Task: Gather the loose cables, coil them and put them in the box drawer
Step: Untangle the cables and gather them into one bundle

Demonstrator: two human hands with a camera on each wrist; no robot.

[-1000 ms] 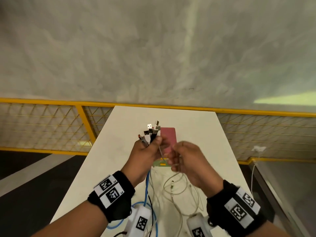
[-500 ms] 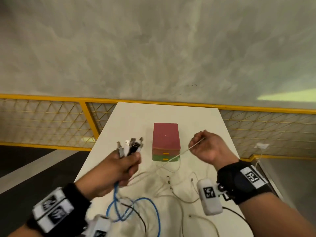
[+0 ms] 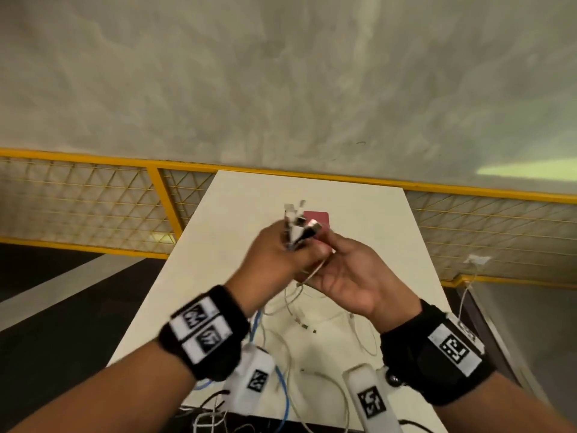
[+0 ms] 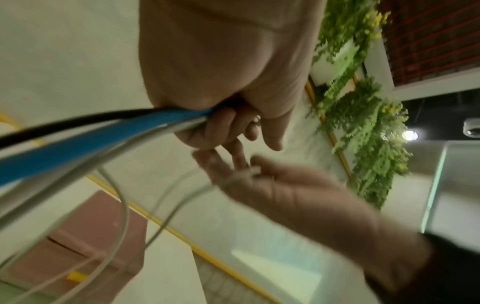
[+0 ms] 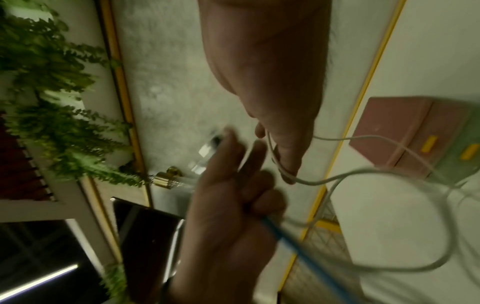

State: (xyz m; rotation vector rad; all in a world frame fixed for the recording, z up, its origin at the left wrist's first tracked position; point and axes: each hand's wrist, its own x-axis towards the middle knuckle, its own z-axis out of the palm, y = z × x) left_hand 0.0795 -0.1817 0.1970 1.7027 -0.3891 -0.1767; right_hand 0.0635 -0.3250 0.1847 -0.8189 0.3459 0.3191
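My left hand (image 3: 292, 250) grips a bundle of cable ends (image 3: 296, 225) upright above the table, with blue, black and white cables (image 4: 109, 133) running out of the fist. My right hand (image 3: 326, 256) is turned palm up against it and pinches a thin white cable (image 5: 306, 182), whose end lies at the left fingers. The red box with drawers (image 3: 318, 217) stands behind both hands, mostly hidden; its yellow drawer handles (image 5: 428, 144) show in the right wrist view. Loose white cables (image 3: 359, 332) and a blue cable (image 3: 284, 389) trail over the white table (image 3: 218, 245).
A yellow mesh railing (image 3: 162, 195) runs behind the table's far end. At the right, a white plug with its cord (image 3: 476, 260) hangs on the railing. A black cable (image 3: 212, 398) lies at the table's near edge. Green plants (image 4: 369, 127) hang beyond the railing.
Half a second ago the hands were apart, the right one drawing a white cable out to the right. Now they have come together in front of the box, the right holding the cable at the bundle.
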